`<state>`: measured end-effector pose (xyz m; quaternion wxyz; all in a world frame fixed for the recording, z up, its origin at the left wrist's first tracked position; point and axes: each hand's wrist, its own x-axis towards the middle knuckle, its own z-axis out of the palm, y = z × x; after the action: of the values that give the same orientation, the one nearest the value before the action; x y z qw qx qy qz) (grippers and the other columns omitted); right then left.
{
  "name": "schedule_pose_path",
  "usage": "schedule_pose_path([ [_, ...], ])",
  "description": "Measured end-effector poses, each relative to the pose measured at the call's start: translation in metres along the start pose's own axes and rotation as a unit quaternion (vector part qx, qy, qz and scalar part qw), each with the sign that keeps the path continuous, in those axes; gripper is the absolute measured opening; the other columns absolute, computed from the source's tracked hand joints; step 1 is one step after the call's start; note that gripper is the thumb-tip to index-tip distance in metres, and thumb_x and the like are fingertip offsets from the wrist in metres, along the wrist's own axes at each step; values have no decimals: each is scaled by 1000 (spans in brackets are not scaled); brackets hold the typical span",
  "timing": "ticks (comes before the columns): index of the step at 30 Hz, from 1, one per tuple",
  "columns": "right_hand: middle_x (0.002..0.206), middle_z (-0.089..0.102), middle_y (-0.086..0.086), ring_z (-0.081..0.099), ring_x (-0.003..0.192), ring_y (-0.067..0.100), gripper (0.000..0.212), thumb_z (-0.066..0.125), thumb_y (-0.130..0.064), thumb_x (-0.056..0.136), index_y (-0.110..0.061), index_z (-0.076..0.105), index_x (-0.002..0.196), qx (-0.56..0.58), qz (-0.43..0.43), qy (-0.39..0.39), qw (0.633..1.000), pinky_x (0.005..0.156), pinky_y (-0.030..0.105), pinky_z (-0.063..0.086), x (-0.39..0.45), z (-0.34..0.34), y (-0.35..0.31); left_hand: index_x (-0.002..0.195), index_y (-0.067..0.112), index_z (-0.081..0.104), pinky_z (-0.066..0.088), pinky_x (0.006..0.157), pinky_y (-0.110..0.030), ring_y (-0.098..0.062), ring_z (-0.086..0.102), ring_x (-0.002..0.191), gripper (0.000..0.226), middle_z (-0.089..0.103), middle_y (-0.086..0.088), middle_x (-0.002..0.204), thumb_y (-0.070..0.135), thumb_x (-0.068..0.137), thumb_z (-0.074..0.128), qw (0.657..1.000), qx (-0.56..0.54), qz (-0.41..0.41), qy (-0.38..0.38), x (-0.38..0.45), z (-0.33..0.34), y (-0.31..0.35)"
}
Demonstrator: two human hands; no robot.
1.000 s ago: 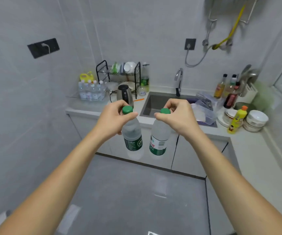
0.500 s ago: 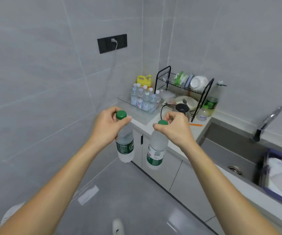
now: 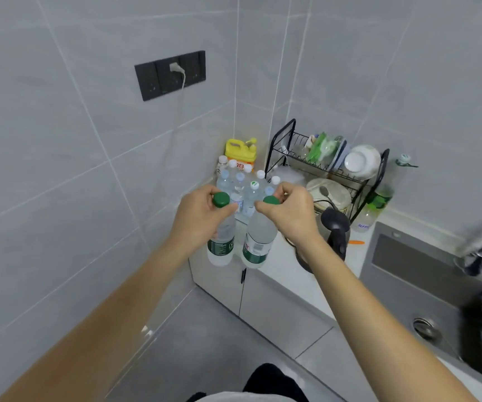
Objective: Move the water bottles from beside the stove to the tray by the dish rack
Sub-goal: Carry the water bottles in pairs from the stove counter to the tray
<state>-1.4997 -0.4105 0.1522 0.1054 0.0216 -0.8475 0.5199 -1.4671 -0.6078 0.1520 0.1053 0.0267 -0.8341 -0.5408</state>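
Two clear water bottles with green caps and green labels hang in the air in front of the counter's left end. My left hand (image 3: 197,216) pinches the left bottle (image 3: 222,242) by its neck. My right hand (image 3: 290,211) pinches the right bottle (image 3: 258,242) the same way. Just beyond them, in the corner, a clear tray (image 3: 241,219) holds several small bottles (image 3: 239,184) with white and blue caps. The black wire dish rack (image 3: 329,166) stands to the right of that tray.
A yellow jug (image 3: 239,150) sits behind the tray. A black kettle (image 3: 332,230) stands on the counter right of my right hand. A green-liquid bottle (image 3: 377,204) stands by the rack, the sink (image 3: 419,274) lies further right. A wall socket (image 3: 170,74) is above.
I have come closer to the corner counter. Both hands carried their bottles forward and they now hang right in front of the tray of small bottles.
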Motion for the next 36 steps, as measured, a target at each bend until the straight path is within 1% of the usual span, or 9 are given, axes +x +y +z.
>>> schedule_pose_path([
  [4, 59, 46, -2, 38, 57, 17, 40, 86, -25, 65, -12, 48, 64, -11, 15, -4, 1000, 55, 31, 32, 71, 18, 17, 86, 22, 63, 59, 45, -37, -4, 49, 45, 22, 54, 15, 57, 26, 86, 84, 1000, 13, -11, -3, 72, 10, -16],
  [7, 60, 50, 1, 40, 57, 18, 41, 86, -28, 65, -5, 52, 68, -18, 25, -12, 999, 54, 32, 34, 119, 36, 35, 88, 18, 63, 62, 48, -41, -15, 52, 53, 21, 54, 3, 65, 25, 86, 83, 1000, 19, -12, -9, 120, 23, -27],
  [11, 69, 64, 19, 48, 53, 23, 40, 84, -34, 62, -9, 54, 70, -30, 52, -21, 998, 48, 40, 45, 163, 55, 57, 89, 15, 63, 61, 51, -42, -16, 50, 52, 23, 53, 2, 64, 27, 86, 83, 998, 52, 2, -21, 174, 42, -41],
  [13, 72, 67, 19, 52, 52, 27, 41, 83, -38, 61, -12, 54, 70, -44, 64, -20, 997, 48, 39, 47, 178, 65, 68, 92, 13, 63, 61, 56, -48, -20, 54, 54, 25, 57, -3, 66, 28, 87, 82, 997, 67, 4, -28, 198, 52, -51],
  [15, 71, 67, 16, 58, 55, 32, 42, 80, -45, 57, -17, 52, 69, -46, 83, -17, 995, 50, 48, 55, 190, 73, 80, 92, 13, 62, 61, 63, -53, -22, 55, 59, 27, 57, -2, 67, 31, 86, 82, 995, 85, 10, -41, 219, 60, -63],
  [19, 70, 66, 11, 64, 63, 35, 41, 80, -46, 59, -19, 51, 69, -60, 118, -20, 991, 54, 55, 58, 207, 89, 107, 88, 15, 57, 60, 64, -56, -25, 59, 65, 34, 53, 4, 67, 37, 83, 83, 991, 101, 15, -90, 256, 74, -96],
  [22, 67, 64, 8, 60, 57, 27, 44, 81, -47, 61, -16, 52, 72, -68, 155, -7, 986, 55, 55, 59, 210, 100, 124, 84, 27, 55, 61, 64, -55, -31, 67, 72, 32, 57, 5, 69, 46, 79, 80, 985, 105, 21, -138, 276, 85, -121],
  [27, 63, 63, 3, 62, 51, 24, 37, 85, -31, 69, -11, 54, 74, -103, 213, 7, 972, 53, 55, 59, 205, 116, 142, 88, 24, 54, 60, 63, -58, -34, 68, 70, 38, 65, -6, 73, 50, 78, 79, 966, 94, 16, -239, 295, 107, -163],
  [36, 72, 69, -4, 71, 68, 26, 34, 88, -33, 73, -22, 57, 76, -176, 254, 8, 951, 68, 46, 63, 189, 137, 166, 81, 26, 45, 59, 67, -56, -29, 67, 66, 38, 61, -3, 72, 40, 87, 79, 926, 140, 57, -345, 304, 130, -198],
])
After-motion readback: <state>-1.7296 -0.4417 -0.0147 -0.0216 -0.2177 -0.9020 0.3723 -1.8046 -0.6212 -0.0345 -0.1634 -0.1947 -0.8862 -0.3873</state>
